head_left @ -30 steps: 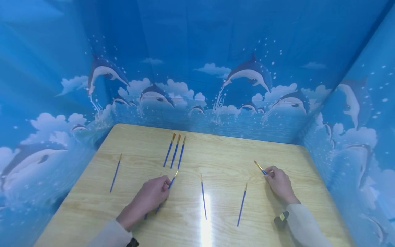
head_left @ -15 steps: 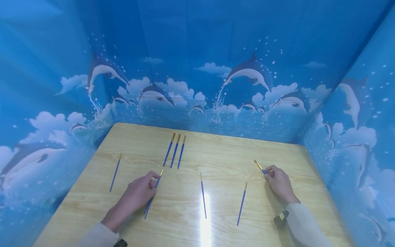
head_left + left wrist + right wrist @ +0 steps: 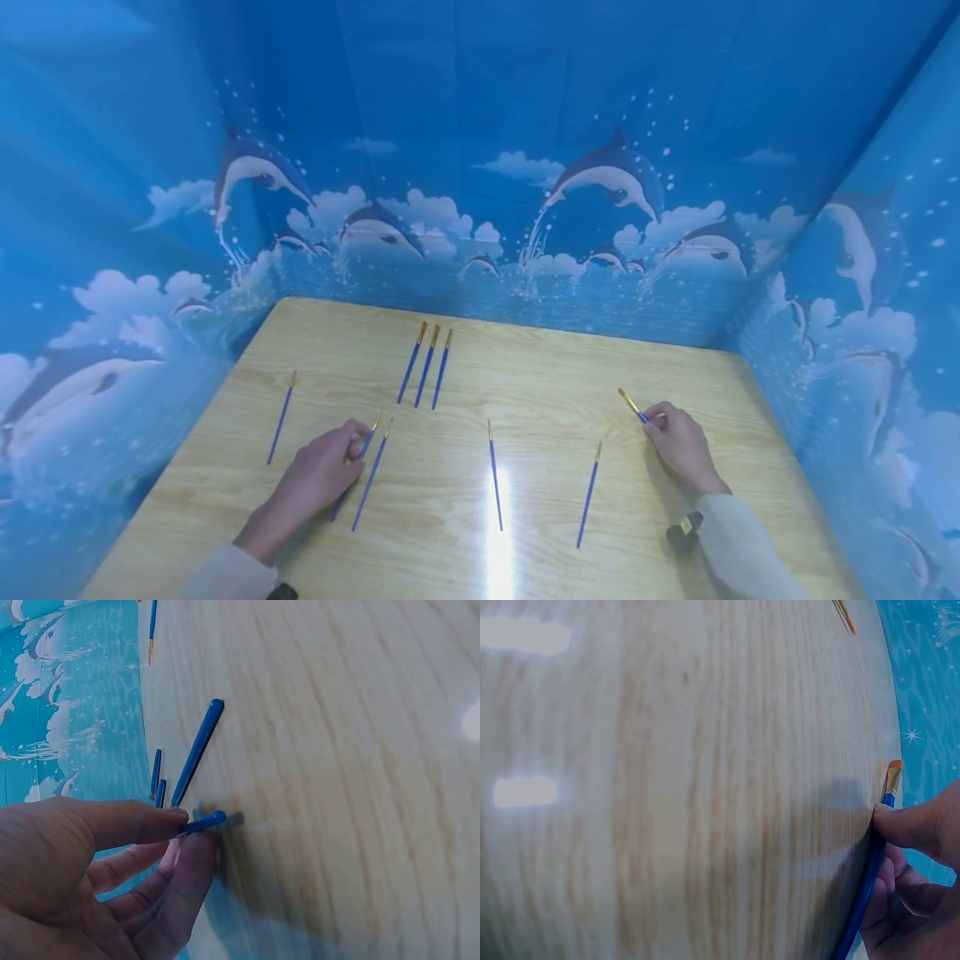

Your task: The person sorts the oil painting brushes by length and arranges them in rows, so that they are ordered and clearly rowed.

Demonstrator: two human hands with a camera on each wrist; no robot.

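Observation:
My left hand (image 3: 318,471) pinches a slim blue-handled paintbrush (image 3: 367,442) between thumb and fingers, low over the table. In the left wrist view the rounded end of that handle pokes out past the fingertips. Just to its right, roughly parallel, another paintbrush (image 3: 372,482) lies on the wood. At the right side, my right hand (image 3: 681,446) pinches a paintbrush (image 3: 870,877) with a gold ferrule and orange-brown flat bristles, which point toward the back left. Fingers partly cover both held handles.
Three paintbrushes (image 3: 425,367) lie side by side at the back. One thin paintbrush (image 3: 281,418) is at the left; two more, a middle paintbrush (image 3: 495,479) and a right-hand paintbrush (image 3: 589,500), lie between the hands. Blue dolphin-print sheets (image 3: 480,167) surround the wooden table (image 3: 540,375).
My left hand has moved leftward with its paintbrush, from the right side of the lying paintbrush across to its left side. The right hand has kept its place and grip.

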